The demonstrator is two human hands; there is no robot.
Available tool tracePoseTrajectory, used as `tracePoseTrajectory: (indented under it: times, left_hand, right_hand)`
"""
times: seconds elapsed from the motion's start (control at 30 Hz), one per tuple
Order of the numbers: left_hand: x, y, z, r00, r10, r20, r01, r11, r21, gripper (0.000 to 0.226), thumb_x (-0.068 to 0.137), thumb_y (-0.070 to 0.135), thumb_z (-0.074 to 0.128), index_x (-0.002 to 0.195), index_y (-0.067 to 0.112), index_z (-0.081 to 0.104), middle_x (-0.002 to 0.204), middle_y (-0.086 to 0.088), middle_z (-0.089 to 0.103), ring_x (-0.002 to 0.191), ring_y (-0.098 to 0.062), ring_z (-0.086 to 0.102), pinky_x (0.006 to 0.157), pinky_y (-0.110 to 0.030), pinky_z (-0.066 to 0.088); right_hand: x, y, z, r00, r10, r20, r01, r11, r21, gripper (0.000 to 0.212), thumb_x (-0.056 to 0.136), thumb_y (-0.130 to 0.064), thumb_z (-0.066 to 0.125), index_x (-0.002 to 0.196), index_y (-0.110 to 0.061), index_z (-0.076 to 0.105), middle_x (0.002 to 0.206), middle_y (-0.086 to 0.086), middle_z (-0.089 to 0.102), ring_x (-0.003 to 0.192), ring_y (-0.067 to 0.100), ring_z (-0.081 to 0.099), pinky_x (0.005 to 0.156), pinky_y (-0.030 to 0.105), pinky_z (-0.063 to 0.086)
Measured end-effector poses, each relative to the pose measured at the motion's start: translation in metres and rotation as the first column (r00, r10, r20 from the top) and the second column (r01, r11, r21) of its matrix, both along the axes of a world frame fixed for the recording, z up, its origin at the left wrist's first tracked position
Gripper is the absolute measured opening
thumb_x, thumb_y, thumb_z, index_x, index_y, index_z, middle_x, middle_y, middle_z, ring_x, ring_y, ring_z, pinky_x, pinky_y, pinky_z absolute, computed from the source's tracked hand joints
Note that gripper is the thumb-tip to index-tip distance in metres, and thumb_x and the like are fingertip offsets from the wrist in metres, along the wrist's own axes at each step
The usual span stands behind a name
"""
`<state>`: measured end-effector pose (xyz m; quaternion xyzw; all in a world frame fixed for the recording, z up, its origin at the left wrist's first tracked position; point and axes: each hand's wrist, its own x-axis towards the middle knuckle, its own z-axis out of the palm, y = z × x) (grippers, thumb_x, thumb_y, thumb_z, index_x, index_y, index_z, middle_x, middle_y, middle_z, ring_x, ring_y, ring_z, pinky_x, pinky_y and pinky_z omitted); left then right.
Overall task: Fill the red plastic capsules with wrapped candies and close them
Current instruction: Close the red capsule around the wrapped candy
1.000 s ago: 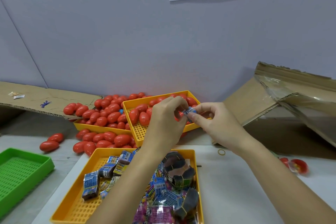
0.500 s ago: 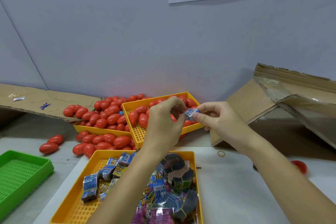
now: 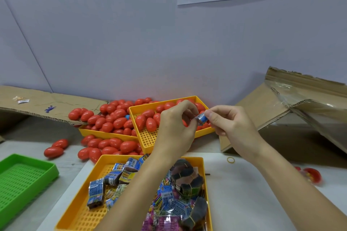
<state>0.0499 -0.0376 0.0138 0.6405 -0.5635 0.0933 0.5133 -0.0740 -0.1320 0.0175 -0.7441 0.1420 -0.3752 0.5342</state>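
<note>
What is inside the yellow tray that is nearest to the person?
The nearest yellow tray holds many wrapped candies and dark bundles tied with rubber bands. The left forearm covers its middle, so whatever lies there is hidden.

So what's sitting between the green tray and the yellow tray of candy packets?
In the head view, only bare grey tabletop separates the green tray from the yellow candy tray; the loose red capsules lie farther back.

The red capsules (image 3: 120, 113) are glossy, smooth plastic, heaped in perforated matt yellow plastic trays (image 3: 150, 137). At seven o'clock the wrapped candies (image 3: 96, 191) show shiny printed foil; at three o'clock, corrugated cardboard (image 3: 262, 107) looks rough and matt under glossy clear tape (image 3: 293, 95).
</note>
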Motion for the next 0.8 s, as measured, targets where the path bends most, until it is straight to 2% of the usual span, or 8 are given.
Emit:
tracePoseTrajectory:
  times: [0.13,0.27,0.33,0.4,0.47,0.53,0.63,0.8]
  left_hand:
    - [0.004,0.001,0.000,0.999,-0.020,-0.035,0.022,0.999,0.045,0.017,0.084,0.008,0.075,0.086,0.021,0.064,0.072,0.021,0.059,0.077,0.004,0.060,0.059,-0.008,0.046]
    - [0.022,0.008,0.002,1.000,-0.017,-0.027,0.022,0.974,0.226,0.023,0.077,0.030,0.081,0.091,0.025,0.063,0.076,0.015,0.063,0.072,-0.006,0.060,0.061,-0.012,0.048]
    - [0.036,0.012,0.003,0.996,0.072,0.053,-0.083,0.962,0.260,0.024,0.078,0.030,0.082,0.093,0.022,0.065,0.080,0.012,0.060,0.075,-0.007,0.056,0.063,-0.012,0.043]
    - [0.050,0.017,0.002,0.951,0.239,0.196,-0.286,0.921,0.263,0.025,0.080,0.027,0.080,0.097,0.017,0.065,0.089,0.005,0.057,0.091,-0.016,0.052,0.073,-0.022,0.041]
    - [0.063,0.022,0.000,0.858,0.395,0.328,-0.490,0.821,0.293,0.030,0.081,0.029,0.078,0.104,0.015,0.065,0.102,-0.002,0.055,0.106,-0.023,0.045,0.083,-0.032,0.042]
    - [0.069,0.025,-0.002,0.784,0.461,0.416,-0.608,0.705,0.365,0.038,0.082,0.035,0.076,0.113,0.016,0.066,0.112,-0.007,0.052,0.114,-0.027,0.038,0.090,-0.037,0.043]
    - [0.071,0.027,-0.005,0.759,0.465,0.456,-0.647,0.619,0.446,0.045,0.084,0.037,0.074,0.124,0.020,0.065,0.121,-0.009,0.047,0.121,-0.029,0.033,0.095,-0.039,0.043]
    - [0.069,0.028,-0.002,0.757,0.473,0.451,-0.646,0.643,0.411,0.041,0.084,0.038,0.073,0.120,0.020,0.064,0.119,-0.008,0.045,0.118,-0.028,0.033,0.096,-0.038,0.040]
  right_hand:
    - [-0.001,-0.003,0.000,0.998,0.001,-0.058,-0.001,1.000,-0.017,0.017,0.094,-0.014,0.059,0.088,-0.009,0.073,0.059,-0.013,0.064,0.057,-0.004,0.056,0.050,0.006,0.040]
    - [-0.006,-0.007,0.002,0.992,-0.075,-0.105,0.062,0.992,-0.114,0.016,0.093,-0.016,0.062,0.084,-0.012,0.073,0.067,-0.008,0.069,0.065,-0.002,0.061,0.057,0.011,0.045]
    - [-0.008,-0.010,0.002,0.980,-0.143,-0.140,0.116,0.976,-0.184,0.015,0.092,-0.019,0.063,0.082,-0.015,0.074,0.076,-0.001,0.072,0.077,0.009,0.066,0.067,0.024,0.054]
    - [-0.010,-0.011,0.003,0.970,-0.179,-0.164,0.140,0.965,-0.220,0.014,0.092,-0.020,0.064,0.081,-0.018,0.074,0.079,0.003,0.072,0.083,0.019,0.067,0.076,0.038,0.056]
    - [-0.011,-0.010,0.003,0.964,-0.197,-0.177,0.151,0.958,-0.244,0.015,0.091,-0.021,0.064,0.080,-0.021,0.073,0.078,0.002,0.071,0.082,0.019,0.066,0.078,0.043,0.056]
    - [-0.011,-0.011,0.003,0.961,-0.209,-0.181,0.159,0.954,-0.255,0.015,0.091,-0.021,0.064,0.079,-0.022,0.073,0.077,0.001,0.071,0.081,0.018,0.066,0.079,0.045,0.055]
    - [-0.010,-0.012,0.003,0.957,-0.219,-0.189,0.166,0.951,-0.262,0.015,0.091,-0.023,0.064,0.080,-0.024,0.073,0.076,-0.001,0.071,0.081,0.015,0.066,0.079,0.044,0.056]
    - [-0.011,-0.014,0.002,0.956,-0.225,-0.190,0.168,0.947,-0.274,0.014,0.091,-0.025,0.064,0.081,-0.025,0.073,0.077,-0.004,0.071,0.082,0.012,0.065,0.078,0.040,0.057]
